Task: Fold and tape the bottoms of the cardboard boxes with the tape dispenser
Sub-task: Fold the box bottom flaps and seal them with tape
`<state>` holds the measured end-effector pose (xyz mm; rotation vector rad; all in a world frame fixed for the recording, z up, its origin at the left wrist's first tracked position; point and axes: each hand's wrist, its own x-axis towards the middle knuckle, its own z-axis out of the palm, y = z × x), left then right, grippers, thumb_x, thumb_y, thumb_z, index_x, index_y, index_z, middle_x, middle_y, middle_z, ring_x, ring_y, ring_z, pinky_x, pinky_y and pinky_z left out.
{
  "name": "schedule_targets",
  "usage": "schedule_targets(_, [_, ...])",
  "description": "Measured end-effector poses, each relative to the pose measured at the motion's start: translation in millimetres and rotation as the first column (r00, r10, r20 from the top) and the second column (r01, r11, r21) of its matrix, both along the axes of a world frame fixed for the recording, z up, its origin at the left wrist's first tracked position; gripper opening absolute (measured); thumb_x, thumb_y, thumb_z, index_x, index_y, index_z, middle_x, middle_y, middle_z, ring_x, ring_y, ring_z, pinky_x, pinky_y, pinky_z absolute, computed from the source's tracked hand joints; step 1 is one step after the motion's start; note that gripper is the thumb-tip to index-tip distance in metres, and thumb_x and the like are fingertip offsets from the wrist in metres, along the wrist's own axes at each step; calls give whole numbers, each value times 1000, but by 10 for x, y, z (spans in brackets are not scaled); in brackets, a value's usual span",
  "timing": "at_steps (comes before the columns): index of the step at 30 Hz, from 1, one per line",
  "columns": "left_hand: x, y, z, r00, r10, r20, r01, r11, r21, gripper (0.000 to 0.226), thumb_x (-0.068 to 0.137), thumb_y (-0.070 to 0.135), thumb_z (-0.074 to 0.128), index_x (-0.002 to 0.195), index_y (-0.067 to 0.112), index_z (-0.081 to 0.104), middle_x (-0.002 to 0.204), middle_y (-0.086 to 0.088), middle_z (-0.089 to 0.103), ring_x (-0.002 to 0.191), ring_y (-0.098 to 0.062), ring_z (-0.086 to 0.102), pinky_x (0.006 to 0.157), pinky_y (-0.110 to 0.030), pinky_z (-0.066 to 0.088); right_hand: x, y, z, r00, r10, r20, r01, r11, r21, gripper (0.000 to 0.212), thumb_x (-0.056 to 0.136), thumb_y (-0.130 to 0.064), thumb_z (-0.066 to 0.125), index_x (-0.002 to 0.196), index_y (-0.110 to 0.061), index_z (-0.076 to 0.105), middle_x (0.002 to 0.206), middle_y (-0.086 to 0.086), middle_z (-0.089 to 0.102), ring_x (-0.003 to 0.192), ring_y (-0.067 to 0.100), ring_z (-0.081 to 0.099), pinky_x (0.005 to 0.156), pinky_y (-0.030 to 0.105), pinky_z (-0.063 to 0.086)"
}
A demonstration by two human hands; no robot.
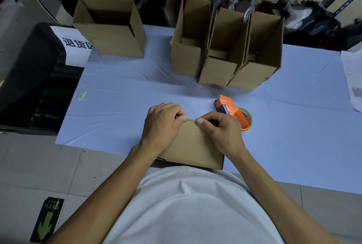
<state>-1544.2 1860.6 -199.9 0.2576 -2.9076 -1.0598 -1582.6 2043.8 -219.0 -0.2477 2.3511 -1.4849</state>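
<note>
A small cardboard box (194, 147) lies at the table's near edge, right in front of me, its flat brown face turned up. My left hand (162, 124) grips the box's far left edge, fingers curled over it and thumb on top. My right hand (219, 130) grips the far right edge the same way, thumb tip close to the left thumb. The orange tape dispenser (233, 112) lies on the table just right of my right hand, nobody holding it.
A white cloth covers the table (117, 106). One open cardboard box (111, 28) stands at the back left. Three open boxes (227, 47) stand packed together at the back middle. Papers (352, 79) lie at the right edge; a dark bin (31, 77) stands left.
</note>
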Motion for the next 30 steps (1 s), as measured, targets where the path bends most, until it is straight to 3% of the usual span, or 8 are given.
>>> schedule_targets(8, [-14,-37,4,999,-1,41,1,1000,12,12,88,26,65,79,19,65,85,11,64,87,-9,53,76,-29,39,19,-17,-26,999,-23,-41,22,1000,-13,12,89,-20,71,79,-25,75,78,-21,71,76,0,65,65,8,43])
schedule_targets(14, [-37,-215,-24,966,-181,184,166,982,94,11,91,32,61,97,25,68,103,15,63,105,-12,50,90,-42,46,4,-18,-27,999,-17,-39,17,1000,24,10,90,-22,69,81,-25,75,80,-23,71,79,-2,65,67,7,43])
schedule_targets(17, [-55,-253,7,937,-258,236,244,966,85,19,91,38,62,106,31,70,108,18,65,108,-10,50,94,-40,45,-17,-15,-6,996,86,-38,-78,983,169,15,93,-29,62,89,-27,76,84,-23,72,83,-5,64,67,6,41])
schedule_targets(20, [-102,-313,67,852,-356,384,337,934,117,25,96,42,53,115,37,67,116,17,64,112,-11,52,97,-41,44,-96,11,58,952,304,-21,-280,898,340,25,94,-45,54,100,-33,75,89,-20,73,82,0,63,65,14,43])
schedule_targets(23, [-202,-261,118,750,-384,539,456,890,-1,28,102,40,39,115,38,64,115,12,64,121,-15,48,108,-49,31,-159,-37,130,889,456,-42,-398,815,422,40,92,-63,49,113,-36,70,93,-12,73,81,6,62,68,26,49])
schedule_targets(25, [-256,-202,126,729,-386,565,536,836,-120,30,103,38,34,113,35,62,115,7,62,130,-15,38,113,-55,11,-159,-44,147,880,467,-84,-404,830,384,43,93,-62,48,118,-35,69,98,-9,74,83,6,61,71,29,49])
schedule_targets(26, [-272,-199,129,719,-402,567,553,825,-115,30,103,39,34,113,34,62,114,7,62,129,-14,38,113,-54,10,-166,-30,146,884,462,-67,-412,839,356,41,94,-60,50,120,-35,69,100,-10,74,84,5,62,71,27,49])
schedule_targets(30, [-327,-342,157,656,-488,576,505,851,146,27,100,43,45,113,35,67,108,12,67,105,-15,57,95,-37,44,-258,7,141,850,517,103,-521,795,311,39,95,-57,50,125,-37,65,116,-19,70,101,-1,62,84,17,49])
